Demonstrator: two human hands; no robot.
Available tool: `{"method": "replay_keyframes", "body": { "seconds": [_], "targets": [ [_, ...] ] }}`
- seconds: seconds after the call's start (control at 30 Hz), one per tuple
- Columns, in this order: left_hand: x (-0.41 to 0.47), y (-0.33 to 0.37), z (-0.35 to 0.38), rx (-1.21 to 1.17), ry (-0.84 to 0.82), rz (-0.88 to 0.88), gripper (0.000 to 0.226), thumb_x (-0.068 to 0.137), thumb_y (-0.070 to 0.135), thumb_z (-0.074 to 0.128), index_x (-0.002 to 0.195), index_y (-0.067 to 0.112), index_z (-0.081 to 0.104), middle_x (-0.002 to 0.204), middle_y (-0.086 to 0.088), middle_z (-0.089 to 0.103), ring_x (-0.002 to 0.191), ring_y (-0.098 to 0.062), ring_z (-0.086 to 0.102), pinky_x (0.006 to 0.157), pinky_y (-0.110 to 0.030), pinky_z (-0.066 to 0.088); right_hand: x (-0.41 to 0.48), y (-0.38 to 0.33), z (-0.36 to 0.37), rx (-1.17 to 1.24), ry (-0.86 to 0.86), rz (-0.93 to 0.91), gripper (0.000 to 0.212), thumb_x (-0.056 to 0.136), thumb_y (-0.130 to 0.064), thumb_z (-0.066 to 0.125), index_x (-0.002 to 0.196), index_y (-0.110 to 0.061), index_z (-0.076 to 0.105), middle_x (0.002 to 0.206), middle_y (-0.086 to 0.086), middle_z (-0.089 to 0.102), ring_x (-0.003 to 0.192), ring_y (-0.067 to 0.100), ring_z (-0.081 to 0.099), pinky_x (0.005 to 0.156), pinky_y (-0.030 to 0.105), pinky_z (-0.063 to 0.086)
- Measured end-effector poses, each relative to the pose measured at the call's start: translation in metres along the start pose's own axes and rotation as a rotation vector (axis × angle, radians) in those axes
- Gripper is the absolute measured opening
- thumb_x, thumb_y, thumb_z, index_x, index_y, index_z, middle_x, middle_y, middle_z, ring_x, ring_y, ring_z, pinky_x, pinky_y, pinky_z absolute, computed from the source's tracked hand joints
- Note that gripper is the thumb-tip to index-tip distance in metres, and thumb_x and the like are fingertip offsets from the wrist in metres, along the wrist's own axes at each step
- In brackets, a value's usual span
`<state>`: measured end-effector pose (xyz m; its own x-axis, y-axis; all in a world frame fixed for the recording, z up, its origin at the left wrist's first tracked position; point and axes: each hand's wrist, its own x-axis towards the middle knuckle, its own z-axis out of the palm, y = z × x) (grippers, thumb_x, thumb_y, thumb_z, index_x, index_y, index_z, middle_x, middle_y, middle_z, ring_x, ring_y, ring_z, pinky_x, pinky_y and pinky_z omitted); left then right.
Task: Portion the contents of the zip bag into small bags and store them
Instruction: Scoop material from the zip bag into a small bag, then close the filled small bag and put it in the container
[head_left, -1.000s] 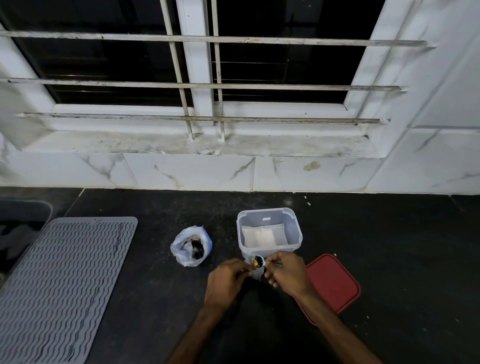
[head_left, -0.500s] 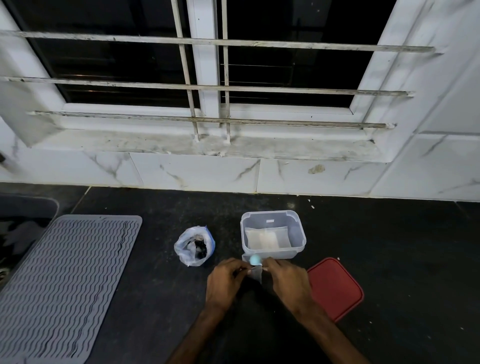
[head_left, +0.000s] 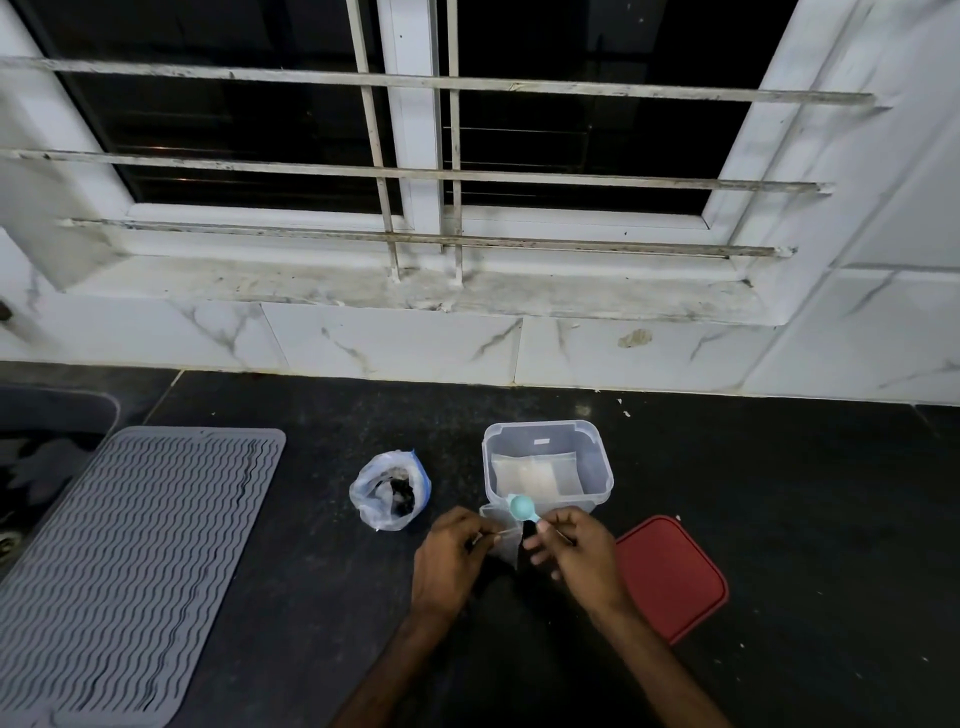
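Note:
An open zip bag (head_left: 390, 491) with dark contents stands on the black counter, left of a clear plastic container (head_left: 546, 465) that holds small flat bags. Just in front of the container, my left hand (head_left: 453, 553) pinches the edge of a small clear bag (head_left: 505, 535). My right hand (head_left: 576, 548) holds a small teal spoon (head_left: 521, 506) over that bag's mouth, its bowl turned toward the container.
A red lid (head_left: 670, 577) lies flat to the right of my right hand. A grey ribbed mat (head_left: 130, 561) covers the counter's left side, with a sink edge (head_left: 57, 415) beyond it. A tiled wall and barred window rise behind the counter.
The spoon's bowl has risen from between my hands to above the small bag, near the container's front wall. The view shifted slightly left and down.

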<state>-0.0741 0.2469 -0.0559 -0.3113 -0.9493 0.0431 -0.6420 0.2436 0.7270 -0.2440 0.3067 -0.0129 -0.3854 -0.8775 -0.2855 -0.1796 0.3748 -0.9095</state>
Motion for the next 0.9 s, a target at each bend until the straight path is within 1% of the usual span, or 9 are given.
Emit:
{"method": "replay_keyframes", "body": {
  "seconds": [0.13,0.3,0.37,0.5,0.57,0.63,0.67,0.73,0.9],
  "targets": [
    [0.003,-0.001,0.003,-0.003,0.057,0.036,0.012,0.086,0.03,0.069,0.097,0.033,0.071,0.118,0.017,0.049,0.109,-0.003,0.052,0.083,-0.023,0.051,0.0,0.002,-0.014,0.119,-0.062,0.066,0.006,0.093,-0.01,0.063,0.091,-0.007,0.066,0.084,0.005,0.076,0.07,0.013,0.066,0.052,0.023,0.046],
    [0.007,0.005,0.0,-0.081,0.02,0.051,0.011,0.088,0.02,0.069,0.098,0.021,0.072,0.143,0.004,0.046,0.13,-0.009,0.044,0.104,-0.025,0.041,0.008,0.028,-0.053,0.137,0.135,0.042,0.005,0.088,-0.004,0.067,0.088,-0.007,0.071,0.084,0.004,0.07,0.073,0.01,0.06,0.062,0.022,0.046],
    [0.003,0.01,-0.003,-0.155,-0.016,0.021,0.011,0.091,0.017,0.065,0.099,0.022,0.069,0.14,0.008,0.051,0.126,-0.007,0.049,0.1,-0.024,0.043,0.014,0.044,-0.072,0.031,0.227,0.034,0.011,0.086,-0.002,0.069,0.081,-0.012,0.071,0.083,0.003,0.07,0.077,0.014,0.062,0.069,0.023,0.046],
    [-0.003,0.012,-0.004,-0.141,-0.069,-0.011,0.015,0.092,0.025,0.062,0.093,0.04,0.06,0.105,0.019,0.06,0.095,-0.002,0.06,0.083,-0.031,0.053,0.023,0.082,-0.098,-0.399,0.263,0.057,0.024,0.082,-0.015,0.074,0.063,-0.028,0.069,0.067,-0.01,0.069,0.069,0.007,0.065,0.069,0.03,0.049],
    [-0.004,0.011,-0.003,-0.16,-0.063,-0.019,0.013,0.09,0.027,0.066,0.092,0.039,0.061,0.1,0.018,0.06,0.092,-0.001,0.06,0.081,-0.034,0.053,0.021,0.092,-0.103,-0.636,0.245,0.065,0.006,0.082,-0.027,0.073,0.077,-0.028,0.073,0.085,-0.012,0.072,0.088,0.011,0.064,0.087,0.036,0.05],
    [-0.003,0.014,-0.002,-0.246,-0.046,-0.036,0.014,0.087,0.026,0.07,0.092,0.037,0.062,0.097,0.016,0.064,0.09,-0.002,0.063,0.08,-0.036,0.055,0.015,0.092,-0.1,-0.755,0.272,0.146,0.035,0.084,-0.036,0.072,0.114,-0.019,0.066,0.122,0.004,0.06,0.117,0.026,0.051,0.102,0.042,0.042],
    [-0.003,0.017,-0.002,-0.301,-0.043,-0.049,0.017,0.086,0.025,0.072,0.094,0.035,0.062,0.095,0.015,0.067,0.089,-0.003,0.065,0.08,-0.037,0.056,0.013,0.086,-0.096,-0.732,0.307,0.132,0.047,0.084,-0.036,0.073,0.124,-0.016,0.06,0.129,0.008,0.054,0.122,0.029,0.046,0.103,0.043,0.04],
    [-0.002,0.023,-0.004,-0.412,-0.047,-0.091,0.027,0.082,0.022,0.077,0.099,0.035,0.06,0.091,0.011,0.071,0.086,-0.005,0.068,0.078,-0.036,0.058,0.009,0.068,-0.083,-0.547,0.312,-0.038,0.039,0.084,-0.03,0.075,0.12,-0.018,0.063,0.121,0.002,0.058,0.117,0.023,0.052,0.1,0.038,0.043],
    [0.004,0.036,-0.007,-0.533,-0.013,-0.072,0.038,0.07,0.016,0.087,0.096,0.027,0.061,0.073,-0.003,0.07,0.071,-0.016,0.068,0.069,-0.032,0.056,0.006,0.013,-0.037,0.1,-0.057,-0.166,0.017,0.087,-0.012,0.073,0.104,-0.014,0.073,0.102,-0.003,0.075,0.1,0.013,0.069,0.087,0.02,0.053]
  ]
}}
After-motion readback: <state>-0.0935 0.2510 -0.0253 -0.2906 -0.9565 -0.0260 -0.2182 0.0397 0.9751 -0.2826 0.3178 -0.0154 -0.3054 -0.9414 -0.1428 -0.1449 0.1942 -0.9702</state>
